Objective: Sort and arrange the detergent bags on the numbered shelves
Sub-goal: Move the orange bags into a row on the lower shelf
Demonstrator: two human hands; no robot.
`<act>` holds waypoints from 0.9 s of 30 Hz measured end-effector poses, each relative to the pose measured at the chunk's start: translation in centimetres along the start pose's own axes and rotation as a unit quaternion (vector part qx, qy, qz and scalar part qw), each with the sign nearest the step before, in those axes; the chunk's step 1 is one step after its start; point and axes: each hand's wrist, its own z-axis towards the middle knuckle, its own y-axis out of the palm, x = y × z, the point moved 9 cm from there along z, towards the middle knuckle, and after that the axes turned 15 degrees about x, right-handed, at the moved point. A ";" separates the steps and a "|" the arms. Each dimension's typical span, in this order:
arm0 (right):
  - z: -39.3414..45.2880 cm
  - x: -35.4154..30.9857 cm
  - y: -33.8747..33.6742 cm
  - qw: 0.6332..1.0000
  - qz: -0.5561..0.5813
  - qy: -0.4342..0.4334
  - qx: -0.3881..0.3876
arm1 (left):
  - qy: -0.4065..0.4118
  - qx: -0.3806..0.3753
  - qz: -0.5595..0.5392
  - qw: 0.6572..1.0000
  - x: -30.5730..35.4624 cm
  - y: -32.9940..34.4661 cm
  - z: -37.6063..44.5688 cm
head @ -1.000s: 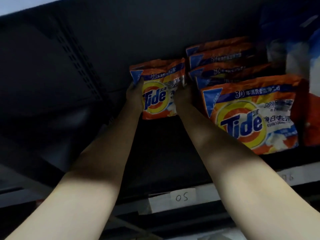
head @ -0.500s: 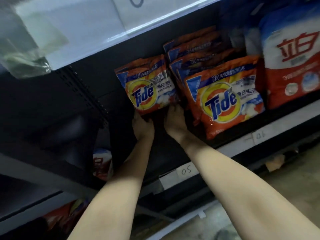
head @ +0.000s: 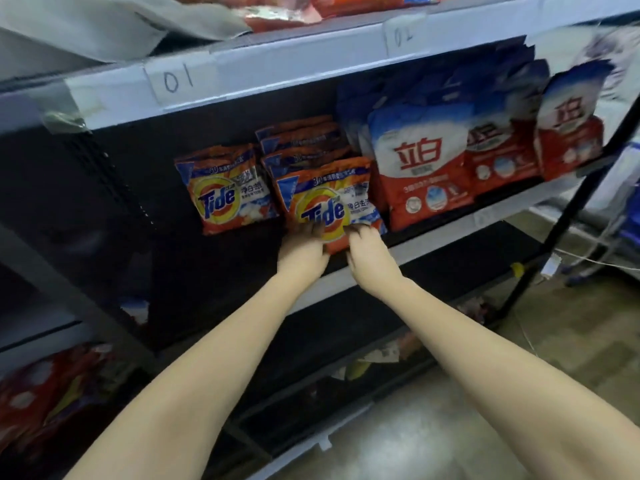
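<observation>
front Tide bag [head: 323, 206]: standing upright at the front edge of the middle shelf [head: 446, 233], leaning back on a stack of more Tide bags [head: 299, 140] behind it. Long axis roughly vertical, tilted a touch.

left hand [head: 302, 249]: on the bag's lower left corner, fingertips [head: 317, 229] curled onto the front face just under the logo. Grip looks partly closed on that corner, though blurry enough that can't swear to a full pinch.

right hand [head: 367, 247]: on the lower right corner, fingers bent against the bottom edge. Same deal, contact clear, tightness of grip not.

key relation: bag sits straight ahead of and above both hands, caught between them at the base. About equally near either hand, so looks like a two-handed nudge or lift from the bottom, not a one-hand grab.

second Tide bag [head: 227, 192]: standing alone to the left, clear gap between it and the front one, nothing touching it.

neighbours on the right: red and white bags [head: 420, 174], first one just beside the front Tide bag, nearly touching.

labels: 01 tag [head: 176, 79] and 02 tag [head: 401, 36] on the shelf edge above; tag under the red bags too blurred to read.

guess at next: probably sliding the bag left toward the lone one, or squaring it up. Floppy pouch held only at the bottom, so could flop forward off the edge.
</observation>
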 end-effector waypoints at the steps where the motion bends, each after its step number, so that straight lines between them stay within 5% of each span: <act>1: -0.4 1.9 -2.1 1.000 -0.002 -0.001 0.023 | 0.031 0.009 0.010 0.999 2.4 -0.6 -0.3; 12: 4.9 16.3 -25.2 0.984 -0.049 0.049 0.165 | 0.229 0.207 -0.001 0.951 22.2 -15.5 5.9; 21: 17.1 21.6 -34.4 0.969 -0.046 0.048 0.239 | 0.210 0.305 0.031 0.928 26.0 -25.5 20.3; 27: 25.4 25.6 -34.8 0.977 -0.087 0.026 0.192 | 0.162 0.261 0.070 0.949 27.9 -24.7 30.0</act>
